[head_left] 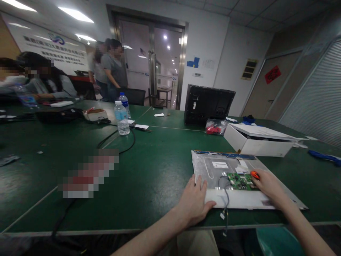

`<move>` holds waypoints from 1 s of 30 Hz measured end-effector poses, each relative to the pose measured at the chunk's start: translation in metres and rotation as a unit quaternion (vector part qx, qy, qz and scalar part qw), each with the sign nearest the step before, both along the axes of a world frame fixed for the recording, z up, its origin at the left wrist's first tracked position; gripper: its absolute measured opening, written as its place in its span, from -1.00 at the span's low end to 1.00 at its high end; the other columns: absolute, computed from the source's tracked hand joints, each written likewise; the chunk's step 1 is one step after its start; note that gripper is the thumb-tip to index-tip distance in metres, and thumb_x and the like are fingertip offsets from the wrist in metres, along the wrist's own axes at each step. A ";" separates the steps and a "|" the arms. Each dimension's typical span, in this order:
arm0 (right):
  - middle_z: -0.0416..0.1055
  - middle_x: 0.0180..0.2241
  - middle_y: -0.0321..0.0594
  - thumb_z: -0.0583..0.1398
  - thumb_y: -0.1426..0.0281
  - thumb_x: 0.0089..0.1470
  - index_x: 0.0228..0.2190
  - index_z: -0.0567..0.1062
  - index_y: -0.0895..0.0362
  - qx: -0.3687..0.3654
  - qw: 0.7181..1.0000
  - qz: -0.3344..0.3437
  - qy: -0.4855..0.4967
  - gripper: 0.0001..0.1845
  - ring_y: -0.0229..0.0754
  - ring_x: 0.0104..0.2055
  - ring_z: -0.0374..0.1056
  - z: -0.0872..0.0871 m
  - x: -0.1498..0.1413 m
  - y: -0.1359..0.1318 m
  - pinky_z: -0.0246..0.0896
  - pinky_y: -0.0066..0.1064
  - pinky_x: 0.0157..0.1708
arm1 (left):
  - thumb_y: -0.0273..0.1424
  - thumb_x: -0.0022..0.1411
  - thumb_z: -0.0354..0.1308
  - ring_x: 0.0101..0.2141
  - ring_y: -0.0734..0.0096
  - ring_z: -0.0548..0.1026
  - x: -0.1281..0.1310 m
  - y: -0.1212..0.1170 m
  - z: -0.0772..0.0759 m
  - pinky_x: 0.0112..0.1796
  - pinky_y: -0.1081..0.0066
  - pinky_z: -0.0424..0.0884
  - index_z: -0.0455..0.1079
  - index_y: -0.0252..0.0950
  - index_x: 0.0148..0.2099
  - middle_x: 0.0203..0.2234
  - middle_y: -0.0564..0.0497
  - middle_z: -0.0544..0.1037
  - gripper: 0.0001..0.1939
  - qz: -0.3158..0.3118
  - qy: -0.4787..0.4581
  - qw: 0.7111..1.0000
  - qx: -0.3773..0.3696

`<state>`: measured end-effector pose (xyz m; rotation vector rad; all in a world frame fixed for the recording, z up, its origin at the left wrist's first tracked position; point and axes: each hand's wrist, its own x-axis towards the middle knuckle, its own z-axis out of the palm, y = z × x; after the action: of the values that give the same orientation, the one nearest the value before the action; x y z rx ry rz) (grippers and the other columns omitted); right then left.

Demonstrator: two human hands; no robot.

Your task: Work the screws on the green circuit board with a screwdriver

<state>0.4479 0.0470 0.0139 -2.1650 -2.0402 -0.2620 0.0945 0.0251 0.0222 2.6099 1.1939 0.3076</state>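
Observation:
A flat display panel [213, 181] lies back side up on the green table in front of me, with a blue strip along its far edge. On it sits a green circuit board [241, 182], with grey wires [226, 195] hanging from it over the table's near edge. My left hand [194, 199] rests open on the panel's left edge, fingers spread. Over the right end of the board, my right hand [266, 183] is closed around an orange-and-black screwdriver [255, 175]; its handle end shows, while its shaft and tip are hidden.
Behind the panel are a white box [258, 140], a bag with red contents [215, 127] and a black monitor [209, 105]. Water bottles [122, 119] and cables stand to the left, beyond a blurred-out object [90, 174]. Several people are across the room.

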 end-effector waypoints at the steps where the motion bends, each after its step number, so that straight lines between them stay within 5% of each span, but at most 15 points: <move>1: 0.55 -0.33 -0.01 0.05 0.36 0.07 -0.34 0.53 0.17 -0.002 1.000 -0.019 -0.011 -0.73 0.01 -0.29 0.44 0.001 0.002 0.001 0.23 -0.29 -0.30 | 0.01 0.32 -0.17 0.27 -0.22 0.03 0.004 0.000 0.000 0.22 0.02 0.01 0.10 -0.52 0.31 0.28 -0.40 0.09 -0.23 -0.003 0.000 1.000 0.003; 6: 0.54 -0.35 0.09 0.04 0.33 0.10 -0.36 0.55 0.22 -0.037 0.989 -0.133 -0.044 -0.67 0.07 -0.31 0.47 0.015 0.005 0.003 0.24 -0.28 -0.37 | 0.02 0.33 -0.19 0.26 -0.19 0.05 0.021 0.000 -0.001 0.23 0.02 -0.02 0.10 -0.55 0.29 0.26 -0.41 0.13 -0.22 -0.025 0.000 1.000 0.007; 11: 0.54 -0.42 0.04 0.03 0.23 0.09 -0.39 0.54 0.17 -0.019 0.987 -0.155 0.030 -0.65 0.07 -0.37 0.47 0.021 0.018 -0.013 0.26 -0.27 -0.45 | 0.03 0.34 -0.22 0.27 -0.17 0.04 0.028 0.000 -0.004 0.22 0.02 -0.02 0.11 -0.55 0.29 0.26 -0.40 0.12 -0.22 -0.016 -0.003 1.000 0.010; 16: 0.51 -0.52 -0.06 0.03 0.07 -0.02 -0.51 0.48 0.08 -0.021 0.990 -0.081 0.113 -0.61 0.05 -0.45 0.44 0.010 0.022 -0.036 0.29 -0.25 -0.42 | 0.02 0.33 -0.20 0.26 -0.18 0.06 0.026 -0.001 -0.004 0.22 0.03 0.00 0.11 -0.53 0.29 0.26 -0.39 0.13 -0.23 -0.015 -0.013 1.000 0.010; 23: 0.48 -0.55 -0.06 -0.08 -0.12 0.04 -0.60 0.38 0.04 0.065 0.992 0.005 0.105 -0.43 -0.02 -0.52 0.39 0.002 0.013 -0.057 0.25 -0.28 -0.47 | 0.01 0.33 -0.19 0.26 -0.19 0.04 0.015 -0.009 -0.005 0.21 0.01 0.03 0.11 -0.50 0.30 0.27 -0.36 0.11 -0.25 -0.018 -0.026 0.999 0.015; 30: 0.45 -0.53 -0.08 -0.04 0.00 0.07 -0.58 0.36 0.04 0.071 0.994 0.037 0.077 -0.55 -0.06 -0.49 0.38 -0.007 0.020 -0.070 0.25 -0.30 -0.46 | 0.01 0.34 -0.21 0.25 -0.19 0.07 0.017 -0.009 -0.006 0.21 0.02 0.00 0.14 -0.51 0.28 0.26 -0.37 0.15 -0.25 -0.025 -0.011 0.999 0.021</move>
<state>0.4679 -0.0234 0.0069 -1.9587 -1.9493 -0.2175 0.1110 0.0156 0.0163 2.6602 1.1241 0.3556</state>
